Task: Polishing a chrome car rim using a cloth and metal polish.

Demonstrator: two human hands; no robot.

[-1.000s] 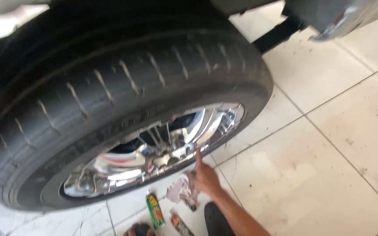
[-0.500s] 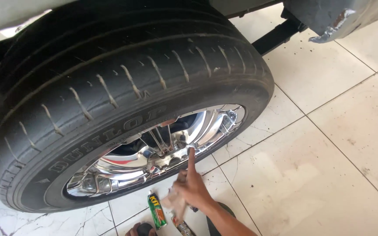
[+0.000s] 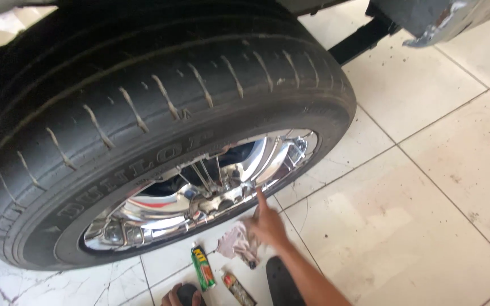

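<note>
- Head view: the right hand (image 3: 266, 224) reached up from the lower edge of the picture with its forefinger stretched out straight, the tip touching the lower edge of the chrome rim (image 3: 199, 192). The other fingers were curled loosely and held nothing.
- The rim was mirror-bright, with polished spokes and a cluster of lug nuts at the hub just up and left of the fingertip; floor and sky showed as pale streaks in it.
- The tyre (image 3: 143, 113) wrapped around the rim, black and dusty, with slanted tread cuts across its broad face and raised lettering along the sidewall. It stood on the floor, above and to the left of the pointing hand, filling most of the view.
- A crumpled pinkish rag (image 3: 236, 245) lay on the tile just left of and beneath the right hand, touching or nearly touching the palm.
- A small green tube (image 3: 202, 266) and a brown-and-red tube (image 3: 238, 288) lay further left and below the hand.
- The left hand (image 3: 181, 296) showed only as fingertips at the bottom edge, resting on a dark round thing (image 3: 189, 291); whether it gripped it could not be told.
- Pale floor tiles (image 3: 415, 215) with dark speckles spread to the right of the hand.
</note>
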